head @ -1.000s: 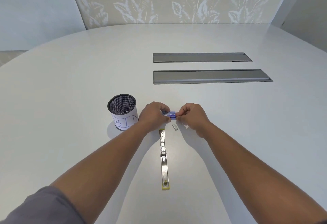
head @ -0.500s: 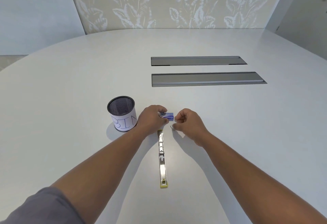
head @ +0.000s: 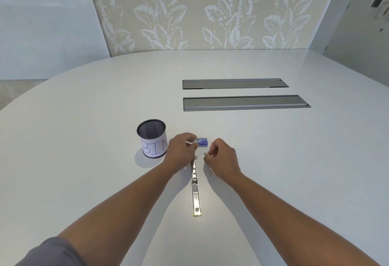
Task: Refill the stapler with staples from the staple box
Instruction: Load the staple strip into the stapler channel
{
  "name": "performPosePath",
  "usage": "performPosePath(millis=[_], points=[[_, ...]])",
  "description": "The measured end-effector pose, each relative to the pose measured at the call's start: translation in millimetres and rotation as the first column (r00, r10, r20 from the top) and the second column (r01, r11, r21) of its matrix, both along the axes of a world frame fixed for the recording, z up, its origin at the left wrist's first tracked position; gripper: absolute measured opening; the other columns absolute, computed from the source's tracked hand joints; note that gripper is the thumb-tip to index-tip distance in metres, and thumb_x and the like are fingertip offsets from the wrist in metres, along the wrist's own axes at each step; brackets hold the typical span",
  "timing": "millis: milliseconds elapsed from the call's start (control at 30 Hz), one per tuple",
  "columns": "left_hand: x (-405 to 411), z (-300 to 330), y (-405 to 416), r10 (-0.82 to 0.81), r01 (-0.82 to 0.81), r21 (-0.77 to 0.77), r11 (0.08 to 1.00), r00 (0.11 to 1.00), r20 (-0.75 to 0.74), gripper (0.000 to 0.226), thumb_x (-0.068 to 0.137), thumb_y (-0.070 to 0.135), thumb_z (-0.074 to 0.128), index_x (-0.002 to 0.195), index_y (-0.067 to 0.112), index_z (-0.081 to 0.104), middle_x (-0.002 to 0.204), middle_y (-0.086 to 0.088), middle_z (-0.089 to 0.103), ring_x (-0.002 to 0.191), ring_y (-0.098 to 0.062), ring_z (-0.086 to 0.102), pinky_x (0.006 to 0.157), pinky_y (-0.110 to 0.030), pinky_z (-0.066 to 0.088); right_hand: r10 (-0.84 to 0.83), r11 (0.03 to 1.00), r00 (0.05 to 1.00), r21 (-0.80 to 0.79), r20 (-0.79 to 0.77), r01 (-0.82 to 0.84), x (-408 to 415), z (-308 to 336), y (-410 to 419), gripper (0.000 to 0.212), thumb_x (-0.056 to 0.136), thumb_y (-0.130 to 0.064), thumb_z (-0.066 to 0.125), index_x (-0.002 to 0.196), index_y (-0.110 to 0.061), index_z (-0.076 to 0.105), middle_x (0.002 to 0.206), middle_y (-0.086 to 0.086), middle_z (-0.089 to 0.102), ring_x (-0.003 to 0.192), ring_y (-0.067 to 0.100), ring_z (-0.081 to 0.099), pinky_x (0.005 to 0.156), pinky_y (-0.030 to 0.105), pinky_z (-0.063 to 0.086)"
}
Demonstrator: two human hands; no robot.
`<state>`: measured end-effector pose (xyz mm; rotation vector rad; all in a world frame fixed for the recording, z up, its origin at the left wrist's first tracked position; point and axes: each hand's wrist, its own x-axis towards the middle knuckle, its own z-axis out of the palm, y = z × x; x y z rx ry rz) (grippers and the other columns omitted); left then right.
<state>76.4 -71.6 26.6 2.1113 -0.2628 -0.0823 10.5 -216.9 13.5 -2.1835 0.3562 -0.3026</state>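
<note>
The stapler (head: 195, 190) lies opened out flat on the white table (head: 84, 139), a long metal strip running toward me with a yellowish end nearest me. A small blue staple box (head: 202, 141) sits on the table just beyond the stapler's far end. My left hand (head: 182, 149) rests at the box's left end, fingertips touching it. My right hand (head: 222, 158) is to the right of the stapler's far end, fingers pinched on a small pale strip of staples (head: 204, 154) just below the box.
A black mesh cup (head: 152, 138) with a paper label reading "BIN" stands left of my left hand. Two grey recessed cable covers (head: 242, 102) lie in the table farther back. The table's curved far edge meets a leaf-patterned wall.
My right hand has let go of the box's right end and dropped toward me, closing on the small strip of staples. My left hand has stayed at the box.
</note>
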Motion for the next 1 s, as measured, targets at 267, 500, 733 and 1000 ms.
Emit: performPosePath(millis=[267,500,733,1000], points=[[-11,28,11,-0.295,0.215,-0.297,0.93,0.92,-0.257,0.022,0.087,0.018,0.078,0.093,-0.003,0.074,0.089,-0.028,0.071,0.079,-0.027,0.061,0.089,-0.05,0.055,0.027,0.972,0.982,0.223,0.189,-0.07,-16,12,18,0.023,0.077,-0.006,0.067,0.075,-0.024,0.052,0.059,-0.017,0.058,0.052,0.003,0.048,0.051,0.014,0.043],[-15,23,26,-0.163,0.061,-0.323,0.945,0.94,-0.299,0.006,0.091,0.0,0.07,0.096,0.004,0.071,0.084,-0.013,0.068,0.07,-0.019,0.065,0.071,-0.027,0.062,0.079,0.987,0.99,0.133,0.121,-0.095,-25,8,25,0.018,0.083,-0.013,0.068,0.094,-0.027,0.064,0.086,-0.011,0.066,0.061,0.002,0.058,0.061,0.015,0.045],[-9,7,37,-0.147,0.171,0.254,0.952,0.983,-0.114,0.035,0.095,0.004,0.047,0.108,0.017,0.076,0.104,0.001,0.069,0.094,-0.016,0.064,0.076,-0.025,0.048,0.307,0.95,0.93,0.003,-0.201,-0.313,-26,9,24,0.043,0.087,-0.027,0.07,0.129,-0.028,0.061,0.086,-0.005,0.074,0.069,0.008,0.061,0.066,0.027,0.049],[-10,6,34,-0.27,0.253,0.477,0.842,0.962,-0.033,0.04,0.093,0.003,0.049,0.117,0.021,0.075,0.114,-0.002,0.072,0.099,-0.019,0.065,0.079,-0.027,0.05,0.374,0.912,0.888,-0.069,-0.267,-0.405,-20,16,21,0.038,0.091,-0.027,0.071,0.127,-0.026,0.059,0.097,0.004,0.071,0.09,0.021,0.063,0.081,0.035,0.05]])
